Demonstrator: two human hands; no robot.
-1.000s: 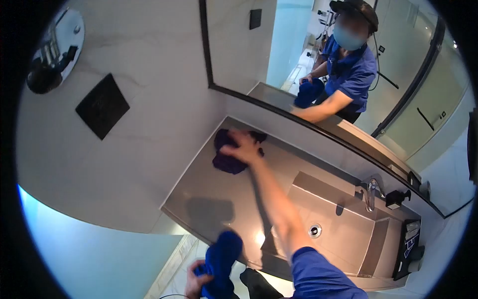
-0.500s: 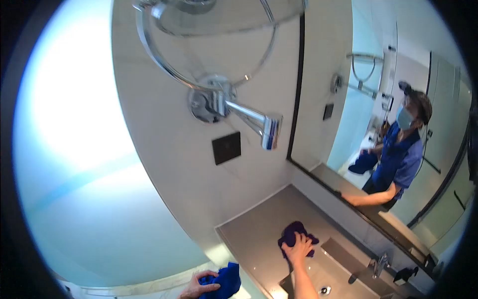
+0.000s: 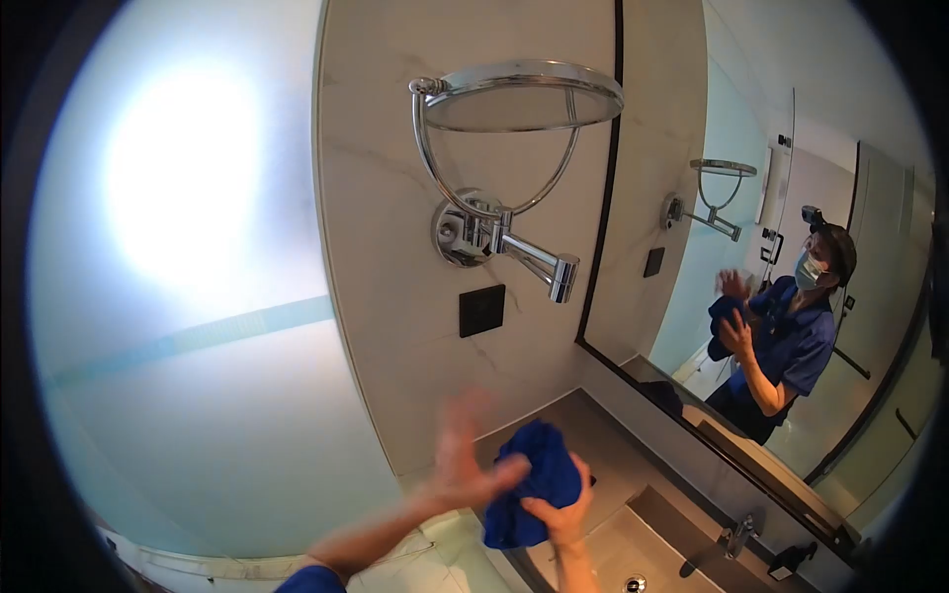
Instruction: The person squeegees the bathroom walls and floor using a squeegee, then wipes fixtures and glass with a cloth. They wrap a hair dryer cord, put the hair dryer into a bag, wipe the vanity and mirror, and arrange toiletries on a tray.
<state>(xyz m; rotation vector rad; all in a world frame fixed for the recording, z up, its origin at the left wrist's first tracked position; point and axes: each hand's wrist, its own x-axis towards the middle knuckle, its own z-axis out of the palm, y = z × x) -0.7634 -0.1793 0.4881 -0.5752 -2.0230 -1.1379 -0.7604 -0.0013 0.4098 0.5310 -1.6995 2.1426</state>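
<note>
A folded blue cloth is up in front of me, over the left part of the grey counter. My right hand grips it from the right side, thumb across its front. Just left of the cloth, my left hand is raised with its fingers spread; it is blurred by motion, and its thumb overlaps the cloth's edge. The dark purple cloth is mostly hidden behind the blue one, with perhaps a dark bit showing at the right.
A round chrome mirror on a folding arm sticks out from the wall above a black square plate. The framed wall mirror is at right. Below it are the sink, faucet and black dispenser.
My right hand has left the purple cloth and now holds the blue cloth, which has risen. My left hand has let go and opened beside it. The view has shifted slightly.
</note>
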